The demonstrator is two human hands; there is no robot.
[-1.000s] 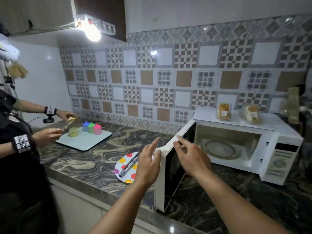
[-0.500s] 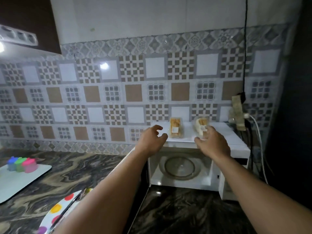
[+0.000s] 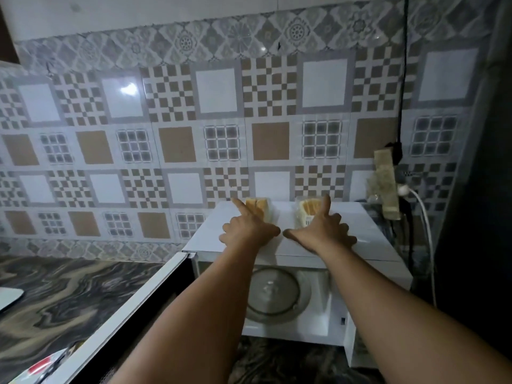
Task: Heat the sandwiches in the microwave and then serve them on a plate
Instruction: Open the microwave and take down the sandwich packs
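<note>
Two wrapped sandwiches stand on the top panel of the microwave (image 3: 371, 231), near its rear edge and close to the tiled wall (image 3: 177, 145). The left sandwich (image 3: 259, 207) and the right sandwich (image 3: 309, 210) sit side by side with a gap of bare white panel between them. The left hand (image 3: 249, 231) is at the left sandwich, index finger extended along its left side; the remaining fingers are curled, and contact with the wrapper cannot be confirmed. The right hand (image 3: 322, 232) is spread wide at the right sandwich, index finger raised along its right side; whether it has hold of the wrapper cannot be determined. The microwave door (image 3: 133, 311) is swung open to the left, exposing the cavity and the glass turntable (image 3: 274, 297). The unit sits on a dark marbled countertop (image 3: 63, 297). A cable (image 3: 403, 79) runs down the wall to a power strip (image 3: 386, 187) at the right.
</note>
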